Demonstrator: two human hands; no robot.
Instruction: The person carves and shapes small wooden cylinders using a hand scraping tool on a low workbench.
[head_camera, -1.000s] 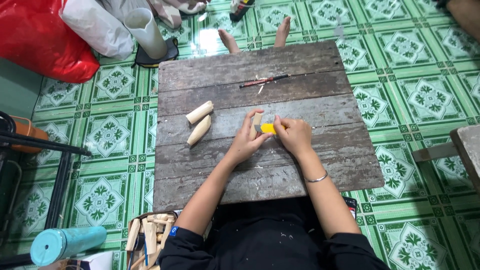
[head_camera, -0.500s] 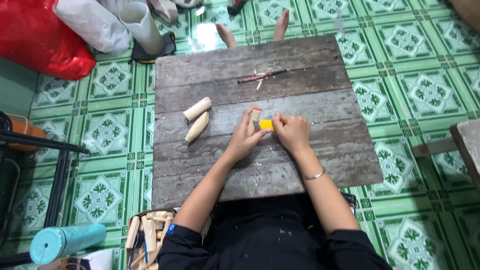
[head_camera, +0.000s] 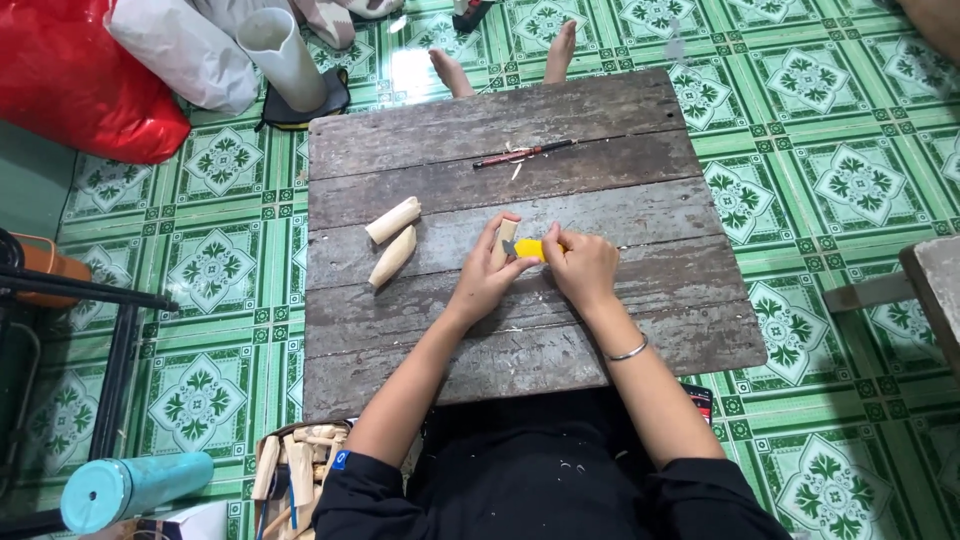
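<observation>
**Green-tiled floor, low wooden desk, two hands on a small wood piece**

Green patterned floor tiles (head_camera: 210, 270) surround a low desk of weathered grey planks (head_camera: 600, 330), seen from above. Near the desk's middle, the left hand (head_camera: 487, 275) is closed around a short pale wooden piece (head_camera: 505, 238), held upright against the planks. The right hand (head_camera: 583, 267) is clamped on a small yellow-handled cutting tool (head_camera: 530, 248), whose tip meets the wood piece (the blade itself is too small to make out). Both hands sit close together, nearly touching, and a thin metal bangle (head_camera: 630, 351) circles the right wrist.

Left of the hands, well apart, lie two pale rounded wooden pegs (head_camera: 393, 238) side by side. Farther up the desk rests a slim dark-red pencil-like stick (head_camera: 522, 153). Beyond the far edge, two bare feet (head_camera: 505, 60) show. On the floor stand a red plastic bag (head_camera: 80, 80), a white plastic jug (head_camera: 282, 58), a teal cylindrical flask (head_camera: 135, 487) and a basket of wood offcuts (head_camera: 295, 470).
</observation>
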